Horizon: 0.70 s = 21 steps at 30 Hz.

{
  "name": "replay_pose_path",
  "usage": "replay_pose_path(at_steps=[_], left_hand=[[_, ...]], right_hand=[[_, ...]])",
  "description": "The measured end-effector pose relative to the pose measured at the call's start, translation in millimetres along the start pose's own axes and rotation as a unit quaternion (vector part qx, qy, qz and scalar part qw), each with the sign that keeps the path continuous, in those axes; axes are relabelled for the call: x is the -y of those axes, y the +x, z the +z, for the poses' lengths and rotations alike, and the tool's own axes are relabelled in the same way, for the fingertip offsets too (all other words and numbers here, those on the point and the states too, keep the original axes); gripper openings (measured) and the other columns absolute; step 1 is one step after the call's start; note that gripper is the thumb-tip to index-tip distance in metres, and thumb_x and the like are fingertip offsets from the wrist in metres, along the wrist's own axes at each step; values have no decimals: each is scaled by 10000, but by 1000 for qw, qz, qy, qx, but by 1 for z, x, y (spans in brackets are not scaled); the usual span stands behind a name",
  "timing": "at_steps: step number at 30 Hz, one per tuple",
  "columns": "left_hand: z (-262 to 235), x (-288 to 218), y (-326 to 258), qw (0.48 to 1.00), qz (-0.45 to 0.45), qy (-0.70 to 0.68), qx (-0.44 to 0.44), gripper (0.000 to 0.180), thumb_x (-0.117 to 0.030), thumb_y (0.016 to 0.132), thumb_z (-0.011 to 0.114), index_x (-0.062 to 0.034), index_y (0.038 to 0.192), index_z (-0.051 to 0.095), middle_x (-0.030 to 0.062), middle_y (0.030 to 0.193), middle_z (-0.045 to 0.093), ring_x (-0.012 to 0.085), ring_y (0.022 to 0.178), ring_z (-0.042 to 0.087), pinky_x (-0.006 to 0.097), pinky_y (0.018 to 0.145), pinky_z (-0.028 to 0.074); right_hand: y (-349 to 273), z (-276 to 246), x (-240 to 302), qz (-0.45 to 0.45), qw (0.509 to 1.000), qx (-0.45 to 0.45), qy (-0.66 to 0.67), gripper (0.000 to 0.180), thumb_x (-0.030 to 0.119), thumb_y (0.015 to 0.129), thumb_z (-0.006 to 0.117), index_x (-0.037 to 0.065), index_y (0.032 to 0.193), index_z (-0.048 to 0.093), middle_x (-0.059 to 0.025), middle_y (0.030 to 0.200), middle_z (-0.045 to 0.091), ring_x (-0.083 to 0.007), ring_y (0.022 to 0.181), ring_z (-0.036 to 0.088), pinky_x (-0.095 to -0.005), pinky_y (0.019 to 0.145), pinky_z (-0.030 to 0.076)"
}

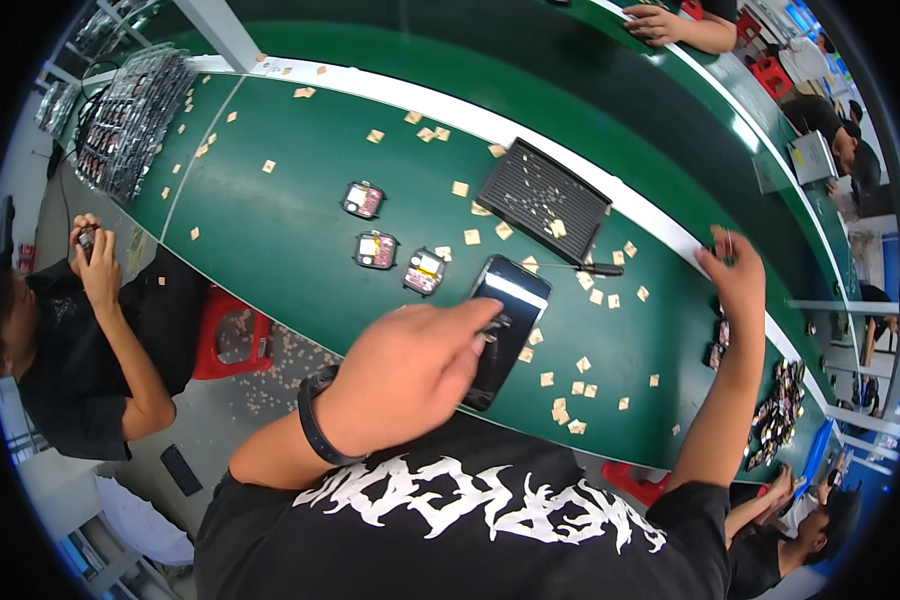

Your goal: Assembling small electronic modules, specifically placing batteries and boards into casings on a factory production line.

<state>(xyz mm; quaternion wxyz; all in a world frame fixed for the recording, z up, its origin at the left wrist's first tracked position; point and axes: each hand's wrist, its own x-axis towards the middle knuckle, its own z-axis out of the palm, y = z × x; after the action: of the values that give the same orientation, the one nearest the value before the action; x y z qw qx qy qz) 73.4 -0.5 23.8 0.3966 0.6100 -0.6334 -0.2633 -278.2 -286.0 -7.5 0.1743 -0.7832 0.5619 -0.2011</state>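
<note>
My left hand (405, 365), with a dark band at the wrist, is closed in a pinch over a black smartphone (492, 375). Between its thumb and forefinger is a small dark piece, too small to name. Out to the right, over the white rail, my right hand (738, 268) has its fingers curled, and whatever they grip cannot be made out. To the left of the phone lie square black device cases with exposed circuit boards: one farther back (363, 200), one in the middle (376, 250) and one nearest the phone (424, 272). A screwdriver (602, 269) rests beyond the phone.
A black ribbed tray (510, 180) holding small bits stands against the white rail (450, 122). Small tan squares (560, 408) are scattered over the green table (280, 220). Clear trays (135, 120) are stacked far left. A co-worker (80, 370) sits at left; loose parts (778, 412) are heaped right.
</note>
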Motion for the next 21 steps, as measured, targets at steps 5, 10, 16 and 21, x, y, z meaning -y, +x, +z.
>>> replay_pose_path(at_steps=[5,10,16,21], left_hand=[[-36,74,-18,962,-188,68,-187,153,-55,1012,609,31,1130,564,98,921,685,112,741,632,267,658,521],[-60,124,-32,937,-236,41,-252,193,-63,975,662,43,1130,613,152,1136,617,167,707,668,306,623,544],[-30,58,-1,908,-110,354,-197,442,-164,958,702,28,1336,577,168,1244,606,329,943,654,358,779,533],[50,-5,8,874,-159,-418,189,530,-126,1028,601,-3,1514,430,161,1340,588,176,1144,629,337,932,540]], right_hand=[[-98,-7,76,70,985,91,131,413,57,687,876,26,1043,668,-17,992,653,-31,634,499,-206,516,375],[-144,22,103,-2,983,102,155,450,97,670,907,39,1059,689,-55,1045,667,-106,668,546,-254,557,446],[-165,34,127,-57,967,97,227,467,146,705,923,53,1085,668,-94,1115,670,-214,860,697,-311,666,574],[-180,31,143,-100,952,89,276,504,142,713,924,68,1125,643,-108,1166,659,-226,913,707,-315,678,587]])
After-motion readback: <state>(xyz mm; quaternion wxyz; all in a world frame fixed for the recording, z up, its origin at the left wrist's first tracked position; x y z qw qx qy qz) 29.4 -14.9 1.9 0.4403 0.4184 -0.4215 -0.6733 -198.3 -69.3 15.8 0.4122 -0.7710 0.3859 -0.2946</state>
